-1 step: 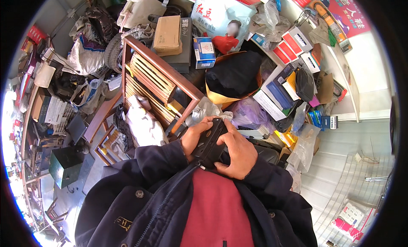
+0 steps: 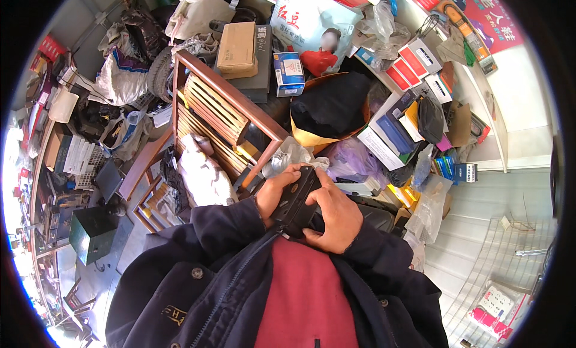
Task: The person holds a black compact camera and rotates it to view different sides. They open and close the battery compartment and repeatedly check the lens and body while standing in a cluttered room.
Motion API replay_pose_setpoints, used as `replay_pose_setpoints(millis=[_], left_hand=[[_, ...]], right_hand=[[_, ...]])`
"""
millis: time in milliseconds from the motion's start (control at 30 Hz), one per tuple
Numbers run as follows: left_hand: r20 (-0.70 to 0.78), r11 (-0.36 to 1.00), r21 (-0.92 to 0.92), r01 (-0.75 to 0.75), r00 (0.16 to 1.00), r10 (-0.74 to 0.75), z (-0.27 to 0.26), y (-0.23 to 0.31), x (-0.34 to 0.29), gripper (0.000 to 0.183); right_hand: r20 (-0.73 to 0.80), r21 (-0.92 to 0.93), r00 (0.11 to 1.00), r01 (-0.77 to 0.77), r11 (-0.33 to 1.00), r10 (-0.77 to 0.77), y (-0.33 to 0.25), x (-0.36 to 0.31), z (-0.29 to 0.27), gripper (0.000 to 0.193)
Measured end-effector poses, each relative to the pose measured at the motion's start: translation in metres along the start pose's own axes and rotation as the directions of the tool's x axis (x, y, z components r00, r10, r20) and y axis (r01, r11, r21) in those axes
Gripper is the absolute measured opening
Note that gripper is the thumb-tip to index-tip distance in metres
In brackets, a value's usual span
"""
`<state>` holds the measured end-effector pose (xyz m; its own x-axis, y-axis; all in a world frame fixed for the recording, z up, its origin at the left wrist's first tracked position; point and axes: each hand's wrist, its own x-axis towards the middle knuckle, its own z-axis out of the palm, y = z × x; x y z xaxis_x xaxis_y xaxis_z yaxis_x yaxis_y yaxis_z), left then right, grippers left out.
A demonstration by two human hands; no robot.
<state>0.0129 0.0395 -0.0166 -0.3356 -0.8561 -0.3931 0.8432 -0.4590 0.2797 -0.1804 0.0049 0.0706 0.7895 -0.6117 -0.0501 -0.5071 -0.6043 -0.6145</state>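
Close to my chest I hold a black oblong case [image 2: 296, 199], tilted, with small marks along its upper face. My left hand [image 2: 273, 195] grips its left side, the thumb near the far end. My right hand [image 2: 337, 218] is curled over its right side, with one finger reaching to the far end and the thumb low by the near end. The case's underside and some fingertips are hidden. Its exact kind cannot be made out. Just beyond my hands lies a crumpled whitish plastic bag [image 2: 288, 155].
Ahead stands a brown wooden frame with slats [image 2: 231, 69]. Right of it are an orange-yellow bag with black cloth [image 2: 333, 105], a purple plastic bag [image 2: 354, 159] and stacked boxes [image 2: 399, 129]. A dark green box [image 2: 93, 231] sits on the left. A wire grid [image 2: 486, 282] hangs at right.
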Motion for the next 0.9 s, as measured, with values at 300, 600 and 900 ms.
replay_pose_setpoints(millis=[300,600,900], left_hand=[[0.0,0.997,-0.013,0.077,0.997,-0.077,-0.002,-0.003,0.0,0.048],[-0.085,0.996,-0.044,-0.073,0.994,0.069,-0.001,0.005,0.001,0.073],[-0.104,0.998,0.002,-0.07,0.992,0.069,0.001,0.007,-0.001,0.076]], right_hand=[[-0.1,-0.04,0.994,-0.047,0.998,0.042,0.009,-0.005,0.002,0.055],[-0.004,0.144,0.997,-0.076,0.987,0.077,0.007,-0.007,-0.007,0.051],[0.004,0.075,1.0,-0.023,0.997,0.023,0.013,0.005,-0.007,0.056]])
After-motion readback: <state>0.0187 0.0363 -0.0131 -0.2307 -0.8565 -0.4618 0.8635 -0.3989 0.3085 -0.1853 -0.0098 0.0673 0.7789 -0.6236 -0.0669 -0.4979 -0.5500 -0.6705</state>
